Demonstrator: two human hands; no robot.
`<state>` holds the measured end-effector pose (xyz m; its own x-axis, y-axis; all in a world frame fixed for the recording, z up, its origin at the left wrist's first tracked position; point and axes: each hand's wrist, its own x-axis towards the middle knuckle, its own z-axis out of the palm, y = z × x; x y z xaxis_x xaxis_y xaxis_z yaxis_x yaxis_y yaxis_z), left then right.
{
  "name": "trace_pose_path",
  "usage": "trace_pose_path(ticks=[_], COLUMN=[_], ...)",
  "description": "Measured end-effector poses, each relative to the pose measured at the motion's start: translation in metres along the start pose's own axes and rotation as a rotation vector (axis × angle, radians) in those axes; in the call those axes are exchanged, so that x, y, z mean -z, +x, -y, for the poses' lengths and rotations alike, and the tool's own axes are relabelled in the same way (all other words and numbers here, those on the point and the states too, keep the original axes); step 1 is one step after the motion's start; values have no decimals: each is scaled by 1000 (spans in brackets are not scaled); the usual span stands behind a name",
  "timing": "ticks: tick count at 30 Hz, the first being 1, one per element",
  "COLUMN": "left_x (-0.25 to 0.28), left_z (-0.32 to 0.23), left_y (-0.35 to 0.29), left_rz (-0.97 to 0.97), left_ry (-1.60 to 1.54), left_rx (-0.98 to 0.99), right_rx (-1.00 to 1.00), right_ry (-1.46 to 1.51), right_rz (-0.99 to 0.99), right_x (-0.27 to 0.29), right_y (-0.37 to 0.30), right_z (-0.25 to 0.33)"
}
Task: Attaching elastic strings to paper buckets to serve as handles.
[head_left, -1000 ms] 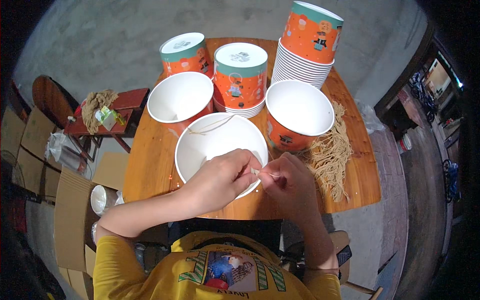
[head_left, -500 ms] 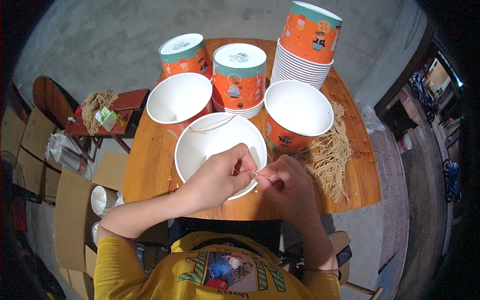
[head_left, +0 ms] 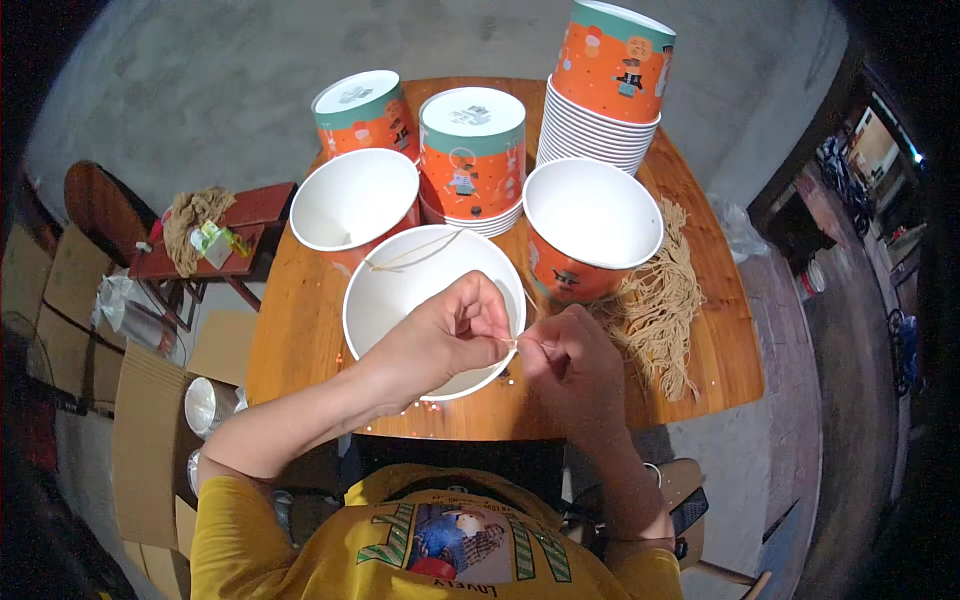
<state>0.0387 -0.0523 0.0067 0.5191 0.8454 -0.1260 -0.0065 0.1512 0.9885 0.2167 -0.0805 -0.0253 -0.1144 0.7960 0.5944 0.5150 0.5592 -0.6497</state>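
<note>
Over the front edge of the nearest white-lined paper bucket (head_left: 385,300), my left hand (head_left: 440,330) and my right hand (head_left: 575,365) meet with fingertips almost touching. Both pinch a thin beige string, which crosses between them at the bucket's right rim; a knot there is too small to make out. A looped length of string (head_left: 415,250) lies across the far rim and hangs into the bucket. To the right, a loose bundle of cut beige strings (head_left: 668,310) is spread on the wooden table (head_left: 720,340).
Two more upright buckets stand behind, one left (head_left: 355,200) and one right (head_left: 592,215). Upturned orange-and-green buckets (head_left: 470,160) and a tall stack (head_left: 600,130) fill the table's back. A red bench (head_left: 250,220) with more string stands left, near cardboard (head_left: 150,430).
Both hands stay at the bucket's right rim, with the string still between them. My left fingers have lifted and opened slightly; my right hand has shifted a little. The view has moved slightly.
</note>
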Motion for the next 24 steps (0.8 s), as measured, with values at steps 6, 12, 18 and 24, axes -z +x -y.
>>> trace_pose_path(ticks=[6,12,18,24], left_x=[8,8,7,0], left_z=[8,5,5,1], left_y=[6,8,6,3], left_rz=[67,41,0,33], left_ry=[-234,-319,-169,35], left_rx=[45,143,113,45], right_rx=[-54,-15,189,159], right_ry=[7,-12,-210,-166], right_rz=[-42,-17,31,-3], right_x=[-2,3,7,1], right_y=[-1,3,2,-5], right_z=[0,2,-3,-13])
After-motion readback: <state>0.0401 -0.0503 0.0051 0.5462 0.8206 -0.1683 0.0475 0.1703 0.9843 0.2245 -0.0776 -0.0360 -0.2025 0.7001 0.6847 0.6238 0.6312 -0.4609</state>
